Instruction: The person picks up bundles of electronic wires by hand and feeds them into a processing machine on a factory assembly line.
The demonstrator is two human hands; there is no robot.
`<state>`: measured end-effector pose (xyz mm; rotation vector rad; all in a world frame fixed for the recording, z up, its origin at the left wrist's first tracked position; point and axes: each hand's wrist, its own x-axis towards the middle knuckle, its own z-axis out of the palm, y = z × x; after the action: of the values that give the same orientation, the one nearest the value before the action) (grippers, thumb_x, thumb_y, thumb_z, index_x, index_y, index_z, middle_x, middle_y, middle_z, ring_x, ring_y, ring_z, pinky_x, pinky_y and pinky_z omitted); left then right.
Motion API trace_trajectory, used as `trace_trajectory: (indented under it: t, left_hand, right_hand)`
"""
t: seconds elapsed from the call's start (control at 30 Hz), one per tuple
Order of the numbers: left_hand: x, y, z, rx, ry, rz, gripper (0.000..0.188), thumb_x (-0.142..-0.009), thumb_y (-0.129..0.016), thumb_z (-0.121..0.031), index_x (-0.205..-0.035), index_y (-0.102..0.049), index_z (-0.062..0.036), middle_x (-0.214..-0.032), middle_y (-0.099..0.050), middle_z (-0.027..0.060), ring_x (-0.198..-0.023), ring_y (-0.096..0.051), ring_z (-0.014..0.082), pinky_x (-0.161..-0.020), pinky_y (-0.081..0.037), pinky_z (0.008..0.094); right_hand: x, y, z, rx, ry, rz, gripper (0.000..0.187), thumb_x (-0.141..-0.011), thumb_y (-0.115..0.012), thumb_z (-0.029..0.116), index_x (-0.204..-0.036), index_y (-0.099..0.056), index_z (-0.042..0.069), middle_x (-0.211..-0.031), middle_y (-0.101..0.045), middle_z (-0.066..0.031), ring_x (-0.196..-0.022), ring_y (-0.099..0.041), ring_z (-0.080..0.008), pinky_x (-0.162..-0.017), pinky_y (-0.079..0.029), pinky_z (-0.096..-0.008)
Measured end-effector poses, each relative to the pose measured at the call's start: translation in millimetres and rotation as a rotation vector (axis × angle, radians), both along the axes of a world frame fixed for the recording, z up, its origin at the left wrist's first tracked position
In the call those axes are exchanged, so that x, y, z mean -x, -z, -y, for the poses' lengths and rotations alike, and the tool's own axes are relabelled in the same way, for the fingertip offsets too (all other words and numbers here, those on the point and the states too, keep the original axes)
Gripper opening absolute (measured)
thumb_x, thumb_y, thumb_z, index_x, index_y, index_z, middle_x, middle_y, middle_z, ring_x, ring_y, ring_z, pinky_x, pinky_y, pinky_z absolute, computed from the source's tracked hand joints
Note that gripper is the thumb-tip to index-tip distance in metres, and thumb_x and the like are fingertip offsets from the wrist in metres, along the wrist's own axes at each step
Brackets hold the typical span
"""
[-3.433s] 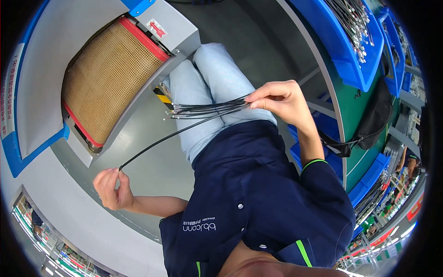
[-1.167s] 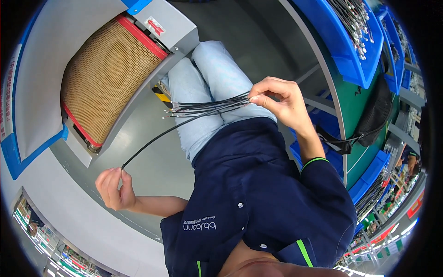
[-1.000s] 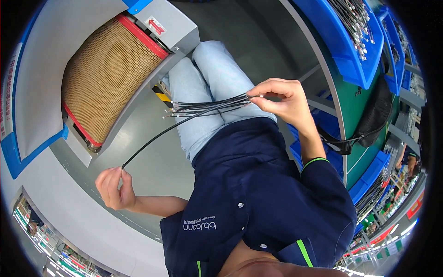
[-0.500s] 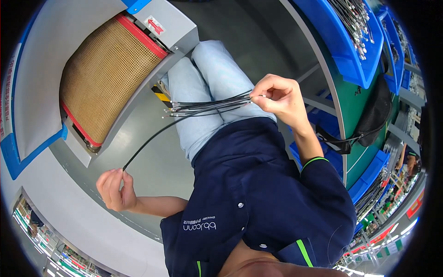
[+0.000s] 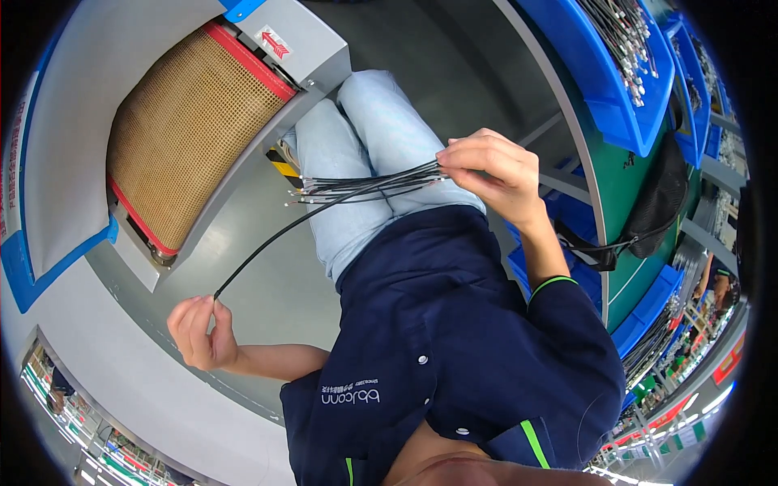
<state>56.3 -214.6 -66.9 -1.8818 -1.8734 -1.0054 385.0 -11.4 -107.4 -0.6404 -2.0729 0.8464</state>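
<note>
A long black cable (image 5: 267,243) curves down to the left, one end pinched in the fingertips of my left hand (image 5: 203,334). Across my thighs lies a bundle of short black cables (image 5: 356,194) with small pale connector tips at the left. The long cable passes over this bundle toward my right hand (image 5: 494,172). Thumb and fingers of that hand are closed at the right end, where the cable ends meet. How many cables they grip is hidden by the fingers.
At upper left stands a machine with a tan mesh conveyor belt (image 5: 194,134). On the right, a green-topped bench (image 5: 628,202) carries a black pouch (image 5: 660,198) and a blue bin (image 5: 604,97) of cables with white connectors. Another blue bin (image 5: 648,316) sits lower right.
My right hand has turned so that its fingers now cover the cable end; a pale tip that showed between them is hidden. My left hand has barely moved.
</note>
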Motion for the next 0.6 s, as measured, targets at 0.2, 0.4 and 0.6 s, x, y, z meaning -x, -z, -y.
trace_trajectory:
  t: [0.2, 0.4, 0.6]
  left_hand:
    - [0, 8, 0, 0.001, -0.001, -0.001, 0.030, -0.054, -0.068, 0.015, -0.080, -0.067, -0.0013, -0.073, -0.062, 0.0060, -0.072, -0.060, 0.0246, -0.058, -0.050, 0.0297]
    - [2, 12, 0, 0.003, 0.004, 0.003, 0.031, -0.055, -0.068, 0.015, -0.080, -0.067, -0.0013, -0.074, -0.062, 0.0059, -0.072, -0.060, 0.0245, -0.058, -0.049, 0.0296]
    - [2, 14, -1, 0.009, 0.005, -0.005, 0.030, -0.054, -0.068, 0.015, -0.080, -0.067, -0.0010, -0.073, -0.062, 0.0059, -0.071, -0.060, 0.0249, -0.058, -0.050, 0.0299]
  right_hand:
    - [1, 8, 1, -0.065, 0.020, -0.033, 0.020, -0.069, -0.074, 0.001, -0.088, -0.069, 0.003, -0.082, -0.067, -0.0065, -0.070, -0.062, -0.0180, -0.060, -0.048, -0.0251]
    - [3, 12, 2, -0.055, 0.064, -0.029, 0.022, -0.069, -0.074, 0.003, -0.090, -0.070, 0.004, -0.083, -0.068, -0.0066, -0.072, -0.062, -0.0177, -0.061, -0.049, -0.0257]
    - [5, 17, 0, -0.068, 0.081, -0.066, 0.020, -0.068, -0.074, 0.001, -0.088, -0.069, 0.004, -0.083, -0.068, -0.0067, -0.076, -0.064, -0.0186, -0.065, -0.050, -0.0258]
